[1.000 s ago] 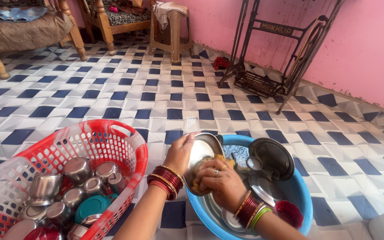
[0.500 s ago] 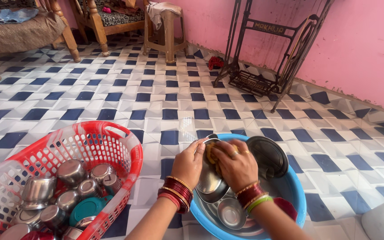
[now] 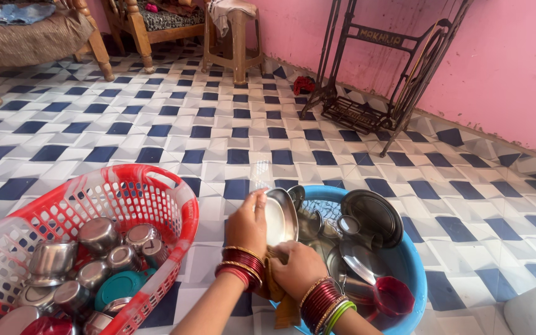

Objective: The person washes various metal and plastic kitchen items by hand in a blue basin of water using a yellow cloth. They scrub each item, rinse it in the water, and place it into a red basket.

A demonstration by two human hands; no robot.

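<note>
My left hand point(image 3: 247, 223) grips the rim of a small steel plate point(image 3: 278, 217), held upright on its edge at the near-left rim of a blue tub point(image 3: 414, 268). My right hand point(image 3: 297, 268) is closed on a yellowish cloth point(image 3: 278, 296) just below the plate, pressed against its lower edge. Both wrists wear red and gold bangles. The tub holds steel plates, a dark lid point(image 3: 372, 214), a ladle and a red cup point(image 3: 394, 295).
A red and white plastic basket point(image 3: 130, 192) at my left holds several steel bowls and cups and a teal lid. A sewing-machine stand point(image 3: 376, 74) is by the pink wall; a wooden stool point(image 3: 232, 38) and a cot stand farther back. A white container sits at the bottom right.
My hands have turned the steel plate upright and shifted it to the tub's near-left rim. My right hand with the cloth has dropped from above the plate to below it.
</note>
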